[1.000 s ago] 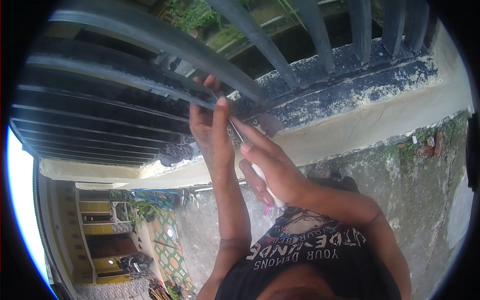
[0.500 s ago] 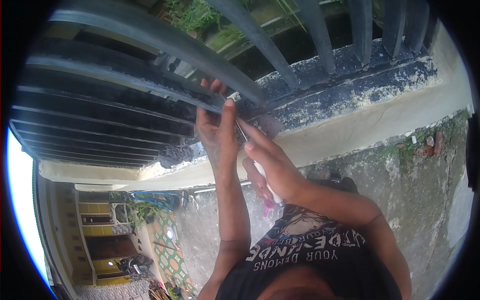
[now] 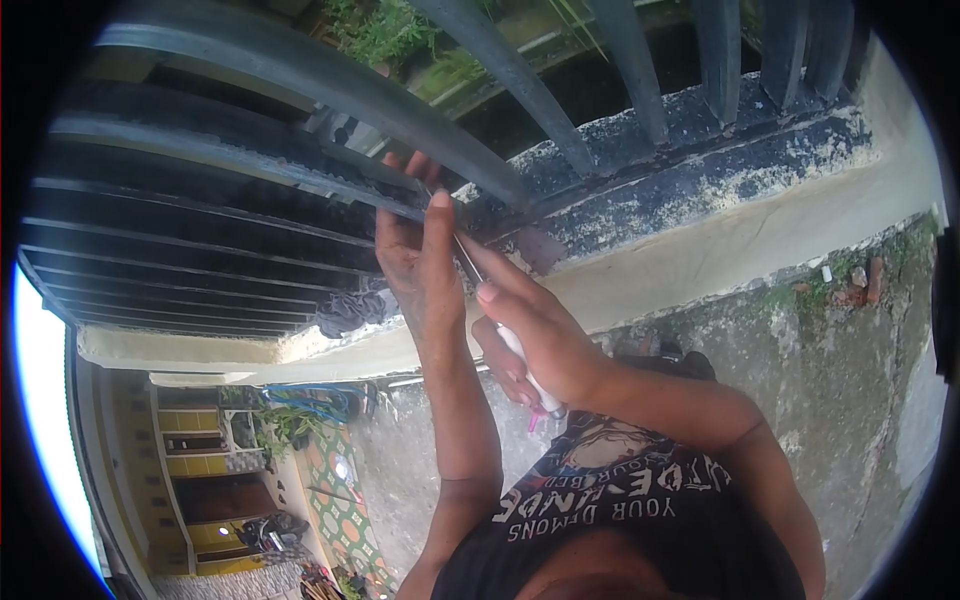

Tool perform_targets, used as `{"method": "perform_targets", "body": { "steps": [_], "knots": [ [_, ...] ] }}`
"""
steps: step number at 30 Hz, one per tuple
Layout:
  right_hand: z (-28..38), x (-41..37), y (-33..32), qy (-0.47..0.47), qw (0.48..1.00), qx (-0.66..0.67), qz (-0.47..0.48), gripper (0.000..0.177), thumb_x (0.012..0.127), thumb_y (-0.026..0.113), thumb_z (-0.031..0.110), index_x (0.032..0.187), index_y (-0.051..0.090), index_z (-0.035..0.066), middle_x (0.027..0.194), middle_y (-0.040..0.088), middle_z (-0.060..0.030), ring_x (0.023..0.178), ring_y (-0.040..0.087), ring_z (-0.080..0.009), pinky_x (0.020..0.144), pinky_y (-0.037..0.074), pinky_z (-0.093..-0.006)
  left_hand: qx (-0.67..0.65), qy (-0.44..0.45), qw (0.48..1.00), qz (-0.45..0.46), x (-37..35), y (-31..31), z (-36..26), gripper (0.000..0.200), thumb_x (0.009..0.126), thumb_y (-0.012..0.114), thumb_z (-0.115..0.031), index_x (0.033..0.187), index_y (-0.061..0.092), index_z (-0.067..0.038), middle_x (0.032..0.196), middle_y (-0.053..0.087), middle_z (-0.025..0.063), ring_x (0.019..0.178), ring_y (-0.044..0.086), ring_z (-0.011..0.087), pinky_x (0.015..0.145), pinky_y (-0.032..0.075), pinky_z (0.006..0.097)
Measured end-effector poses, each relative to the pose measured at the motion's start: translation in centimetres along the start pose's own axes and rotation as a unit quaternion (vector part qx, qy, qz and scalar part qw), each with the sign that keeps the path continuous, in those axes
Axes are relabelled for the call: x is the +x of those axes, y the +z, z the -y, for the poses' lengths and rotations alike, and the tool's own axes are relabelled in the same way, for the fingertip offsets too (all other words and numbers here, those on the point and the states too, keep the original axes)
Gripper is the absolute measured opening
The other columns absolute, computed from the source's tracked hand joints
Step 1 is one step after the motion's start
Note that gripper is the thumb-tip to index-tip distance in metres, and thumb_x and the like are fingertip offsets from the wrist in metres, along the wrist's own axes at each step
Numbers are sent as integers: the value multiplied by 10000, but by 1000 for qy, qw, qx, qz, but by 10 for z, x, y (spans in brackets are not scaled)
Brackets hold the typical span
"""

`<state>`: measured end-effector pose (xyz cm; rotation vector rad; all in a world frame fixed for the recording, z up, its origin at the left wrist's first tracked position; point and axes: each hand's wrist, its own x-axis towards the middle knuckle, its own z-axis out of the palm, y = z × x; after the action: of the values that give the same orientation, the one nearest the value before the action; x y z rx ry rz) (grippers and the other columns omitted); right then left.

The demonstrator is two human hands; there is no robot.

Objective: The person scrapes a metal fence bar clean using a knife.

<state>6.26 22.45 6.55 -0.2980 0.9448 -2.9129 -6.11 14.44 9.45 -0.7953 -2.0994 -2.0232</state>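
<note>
My left hand (image 3: 420, 260) is wrapped round a dark metal bar (image 3: 350, 185) of the fence, its thumb on the near side and fingertips showing beyond the bar. In my right hand (image 3: 540, 345) is a tool with a white handle (image 3: 530, 372) and a thin metal shaft (image 3: 468, 258). The shaft points up toward my left thumb, where its tip is too small to make out. A small pink piece (image 3: 536, 420) shows by the handle's lower end.
More fence bars (image 3: 640, 75) rise from a low wall with peeling dark paint (image 3: 700, 185). A grey cloth (image 3: 350, 312) lies on the wall at left. Brick pieces (image 3: 874, 282) lie on the concrete ground at right. Plants and a blue hose (image 3: 310, 405) are at lower left.
Both hands and the tool have shifted slightly left and upward along the bar. My grip on the tool looks the same.
</note>
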Motion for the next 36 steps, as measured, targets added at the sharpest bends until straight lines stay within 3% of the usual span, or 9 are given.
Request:
{"method": "perform_targets", "body": {
  "steps": [4,8,12,13,16,20,24,34,36],
  "knots": [
    [5,0,-4,8,1000,25,-4,585,1110,345,290,1638,177,104,616,424,-20,411,369,-105,393,391,-270,54,-11,998,2,0,5,-3,620,984,622,-98,1526,364,60,1455,549,200,1391,505,286,1139,408,380],
    [16,-2,8,5,1000,0,31,580,1114,344,297,1637,185,104,615,424,-15,413,358,-88,389,381,-264,-17,13,1000,-4,6,2,-12,628,979,635,-116,1516,370,75,1428,572,195,1337,551,277,1131,417,378],
    [0,0,-2,5,999,31,-31,578,1114,347,274,1641,175,111,597,416,-4,395,355,-92,386,388,-266,93,-27,995,11,0,0,8,622,985,627,-104,1517,364,79,1420,581,193,1359,538,290,1144,408,383],
    [0,0,-3,10,999,28,-32,580,1114,347,277,1641,170,110,596,418,-5,395,356,-91,390,391,-265,76,8,997,8,-1,2,14,613,991,616,-97,1522,363,74,1424,579,191,1365,532,283,1143,407,374],
    [10,-3,5,3,1000,13,-10,586,1115,346,281,1644,158,114,596,422,-6,396,361,-91,394,398,-263,9,-6,1000,0,3,1,-1,593,987,613,-75,1513,382,69,1431,571,190,1358,532,273,1126,417,366],
    [5,-5,8,-7,999,-51,10,582,1115,345,275,1644,160,117,596,426,-6,399,364,-93,398,401,-264,26,36,999,17,-1,-2,-23,589,968,628,-23,1501,395,69,1459,556,184,1380,513,278,1135,405,374],
    [-1,-4,-3,-2,998,-41,-44,567,1114,346,273,1634,200,101,589,426,-8,403,371,-102,407,399,-271,58,8,998,19,-6,1,10,620,985,631,-73,1523,354,66,1459,549,202,1385,510,274,1132,413,371],
    [3,-5,-9,-5,999,-42,-13,579,1112,347,294,1635,189,101,585,407,-2,405,354,-83,390,387,-256,16,-8,1000,9,-8,4,7,638,993,632,-103,1534,338,67,1460,546,206,1408,488,298,1143,406,386],
    [11,-9,-3,30,999,-18,5,582,1114,343,291,1639,175,104,609,407,0,409,344,-81,387,382,-252,21,-18,1000,7,-6,0,-2,644,991,637,-111,1534,341,67,1466,543,208,1410,486,299,1138,409,386]
  ]
}}
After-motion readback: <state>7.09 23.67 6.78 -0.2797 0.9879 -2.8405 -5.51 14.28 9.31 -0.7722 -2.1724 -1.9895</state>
